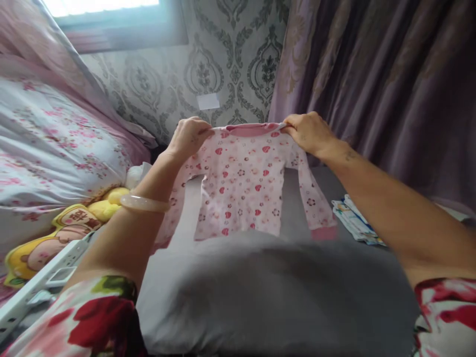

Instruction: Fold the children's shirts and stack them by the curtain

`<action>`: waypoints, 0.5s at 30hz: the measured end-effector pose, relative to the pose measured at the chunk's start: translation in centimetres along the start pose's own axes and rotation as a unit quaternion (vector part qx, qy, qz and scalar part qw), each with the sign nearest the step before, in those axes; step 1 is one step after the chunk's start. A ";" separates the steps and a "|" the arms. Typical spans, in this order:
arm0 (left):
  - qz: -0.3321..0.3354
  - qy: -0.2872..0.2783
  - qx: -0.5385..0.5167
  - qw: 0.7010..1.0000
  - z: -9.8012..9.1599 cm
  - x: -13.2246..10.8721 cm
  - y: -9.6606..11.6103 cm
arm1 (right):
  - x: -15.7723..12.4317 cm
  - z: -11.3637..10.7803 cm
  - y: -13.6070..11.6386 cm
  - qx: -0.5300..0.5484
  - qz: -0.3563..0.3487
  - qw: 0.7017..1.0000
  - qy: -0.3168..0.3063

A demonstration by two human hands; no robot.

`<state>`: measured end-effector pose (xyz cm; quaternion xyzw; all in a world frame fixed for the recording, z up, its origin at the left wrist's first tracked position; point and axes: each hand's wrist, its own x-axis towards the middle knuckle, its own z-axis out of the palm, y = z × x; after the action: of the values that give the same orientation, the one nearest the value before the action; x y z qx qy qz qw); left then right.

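A small pink long-sleeved child's shirt (pixel 241 191) with red hearts hangs in front of me over a grey cushion (pixel 260 292). My left hand (pixel 189 136) is closed on its left shoulder. My right hand (pixel 310 131) is closed on its right shoulder beside the pink collar. The shirt is held up flat, sleeves drooping down at both sides, its hem just above the cushion. A pale bangle (pixel 143 203) sits on my left wrist.
A floral-covered bed (pixel 48 148) lies at the left, with a yellow plush toy (pixel 55 233) and a white rail (pixel 40 280) beside it. Folded printed cloth (pixel 355 220) lies at the right. Purple curtains (pixel 390 89) and patterned wallpaper (pixel 223 64) stand behind.
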<state>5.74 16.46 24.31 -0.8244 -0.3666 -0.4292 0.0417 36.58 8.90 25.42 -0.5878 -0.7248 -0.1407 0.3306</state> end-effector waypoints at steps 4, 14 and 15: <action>-0.052 0.029 -0.024 0.998 -0.7 -0.9 0.6 | -0.4 0.1 0.3 0.041 -0.002 0.998 -0.043; -0.083 -0.172 -0.097 0.977 0.6 -2.0 -1.4 | -0.1 0.4 2.5 0.187 0.008 0.972 -0.144; -0.086 -0.127 -0.044 0.987 1.4 -1.7 -1.2 | 0.0 1.1 2.1 0.147 0.012 0.986 -0.084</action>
<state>5.29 16.91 21.90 -0.8389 -0.4190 -0.3383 -0.0788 38.23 10.13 24.22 -0.5517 -0.7556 0.0213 0.3526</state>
